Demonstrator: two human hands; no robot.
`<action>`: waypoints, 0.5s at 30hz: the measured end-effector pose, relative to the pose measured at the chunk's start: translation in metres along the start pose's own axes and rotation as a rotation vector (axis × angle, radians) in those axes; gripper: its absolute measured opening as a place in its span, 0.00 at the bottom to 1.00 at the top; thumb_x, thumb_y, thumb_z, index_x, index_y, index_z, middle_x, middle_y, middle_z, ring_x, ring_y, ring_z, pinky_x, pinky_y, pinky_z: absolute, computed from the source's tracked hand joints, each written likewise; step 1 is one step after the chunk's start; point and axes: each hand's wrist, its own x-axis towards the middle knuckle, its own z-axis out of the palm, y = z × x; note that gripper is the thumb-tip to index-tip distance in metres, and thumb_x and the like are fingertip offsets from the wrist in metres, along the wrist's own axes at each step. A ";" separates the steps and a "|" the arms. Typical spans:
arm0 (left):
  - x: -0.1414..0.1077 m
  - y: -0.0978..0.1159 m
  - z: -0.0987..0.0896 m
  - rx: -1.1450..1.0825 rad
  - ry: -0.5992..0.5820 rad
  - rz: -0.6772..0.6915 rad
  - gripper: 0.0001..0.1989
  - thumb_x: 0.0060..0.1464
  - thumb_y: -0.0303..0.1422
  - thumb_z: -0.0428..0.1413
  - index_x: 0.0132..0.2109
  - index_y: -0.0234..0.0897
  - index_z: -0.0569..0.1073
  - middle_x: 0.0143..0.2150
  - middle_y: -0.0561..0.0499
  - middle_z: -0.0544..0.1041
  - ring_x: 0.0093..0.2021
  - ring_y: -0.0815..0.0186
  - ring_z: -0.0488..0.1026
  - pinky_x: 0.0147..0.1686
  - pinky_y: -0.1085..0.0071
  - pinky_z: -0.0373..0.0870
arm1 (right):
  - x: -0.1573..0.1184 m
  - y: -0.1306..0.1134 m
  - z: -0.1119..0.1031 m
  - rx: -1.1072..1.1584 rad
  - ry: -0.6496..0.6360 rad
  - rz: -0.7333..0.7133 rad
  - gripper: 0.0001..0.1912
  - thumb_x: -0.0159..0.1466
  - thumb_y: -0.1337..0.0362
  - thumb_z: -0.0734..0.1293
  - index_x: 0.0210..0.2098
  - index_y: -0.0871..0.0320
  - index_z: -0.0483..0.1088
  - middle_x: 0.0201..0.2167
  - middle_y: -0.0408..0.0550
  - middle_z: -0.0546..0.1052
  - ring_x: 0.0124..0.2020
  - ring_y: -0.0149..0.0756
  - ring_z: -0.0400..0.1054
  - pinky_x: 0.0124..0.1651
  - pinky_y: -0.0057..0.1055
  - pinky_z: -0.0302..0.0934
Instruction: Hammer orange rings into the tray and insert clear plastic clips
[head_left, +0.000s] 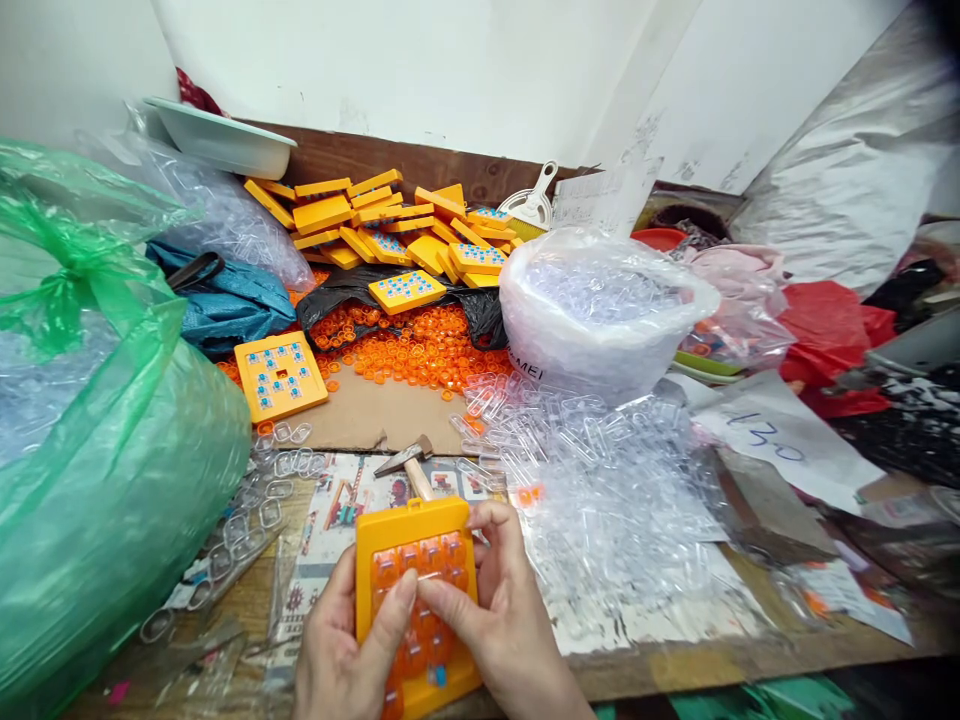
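Both hands hold a yellow plastic panel (415, 519) with rows of translucent orange caps (409, 558), one small blue piece showing near its lower end. My left hand (341, 645) wraps its left side, thumb on the caps. Gripping the right side, my right hand (499, 605) also lays its thumb across the caps; the two thumb tips nearly meet at the middle. Just beyond the panel lies a hammer (406, 458), its wooden handle partly hidden. A similar yellow panel (255, 372) with blue pieces rests on cardboard (367, 410) at left.
Yellow panels (322, 214) are heaped at the back behind loose orange rings (420, 350). Clear plastic loops (600, 470) cover the right of the table, before a white bag (592, 350) of clear parts. A large green bag (150, 520) bulges at left. A dustpan (534, 205) stands behind.
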 end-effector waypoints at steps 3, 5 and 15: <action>-0.001 0.004 0.003 -0.130 -0.008 -0.069 0.27 0.39 0.40 0.69 0.46 0.35 0.72 0.42 0.44 0.82 0.41 0.52 0.79 0.40 0.67 0.77 | 0.005 -0.008 -0.007 -0.283 -0.035 -0.112 0.20 0.59 0.56 0.70 0.43 0.47 0.54 0.37 0.39 0.75 0.36 0.32 0.72 0.37 0.28 0.67; 0.000 0.011 0.006 -0.232 -0.023 -0.150 0.27 0.41 0.36 0.68 0.49 0.37 0.71 0.42 0.45 0.82 0.42 0.52 0.79 0.42 0.64 0.77 | 0.018 -0.022 -0.019 -0.680 -0.002 -0.315 0.16 0.61 0.55 0.67 0.45 0.49 0.59 0.43 0.45 0.75 0.40 0.34 0.73 0.39 0.30 0.69; 0.004 0.031 0.001 -0.447 -0.085 -0.419 0.29 0.52 0.23 0.60 0.60 0.33 0.65 0.42 0.39 0.82 0.42 0.51 0.80 0.46 0.56 0.76 | 0.107 -0.048 -0.081 -1.359 0.252 -0.447 0.07 0.64 0.61 0.66 0.35 0.60 0.72 0.38 0.45 0.76 0.46 0.39 0.69 0.56 0.49 0.57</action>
